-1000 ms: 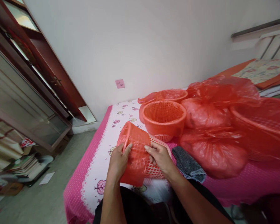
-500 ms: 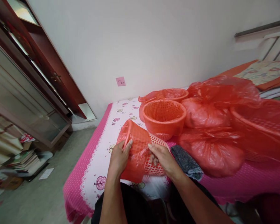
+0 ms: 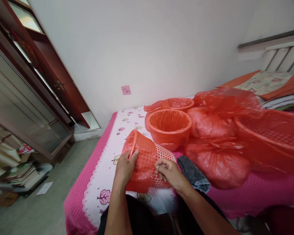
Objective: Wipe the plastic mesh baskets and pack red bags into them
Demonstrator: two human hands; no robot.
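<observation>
"Two hands on the tilted basket (image 3: 166, 154): how should it handle for you?"

"Light and fairly stiff, I'd judge; its red film (image 3: 145, 150) looks soft and slippery, so hold the rim. Your left hand (image 3: 124, 169) clasps film and rim; your right hand (image 3: 170, 173) curls at the film's edge, pinching or not, I can't tell."

"Where is it?"

"On the bed (image 3: 98, 182), just in front of the upright, film-lined basket (image 3: 170, 134). Right of that, bunched bags (image 3: 220, 163) hide their contents."

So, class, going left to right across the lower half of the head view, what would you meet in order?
Stack of papers → loose white sheet → left hand gripping the tipped basket → right hand at its mesh side → dark grey cloth → bulging red bag → large red basket.
</observation>
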